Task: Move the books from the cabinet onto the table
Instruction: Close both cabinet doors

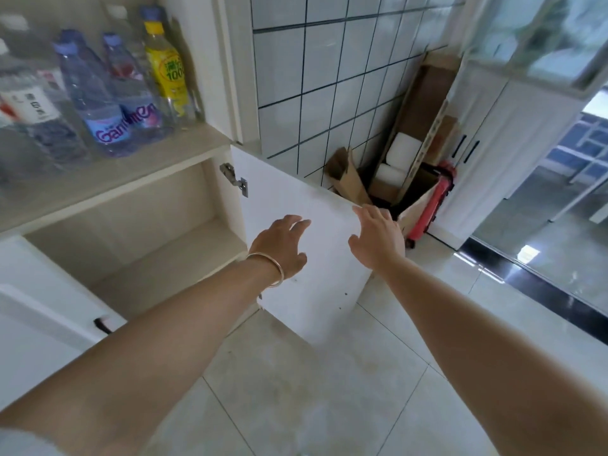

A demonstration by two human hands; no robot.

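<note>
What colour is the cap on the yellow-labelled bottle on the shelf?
Yellow; the bottle cap shows, slightly blurred, in the head view.

The cabinet is white outside with a pale beige interior. Its lower compartment stands open, the white door swung out to the right on a metal hinge. No books show in the visible part of it.

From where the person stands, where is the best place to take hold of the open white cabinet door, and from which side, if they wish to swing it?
Probably the free top edge of the open cabinet door, far from the hinge, for leverage. The right hand is already at that edge, fingers straight. Come from above and wrap the fingers over the thin edge; no handle shows on this face.
</note>
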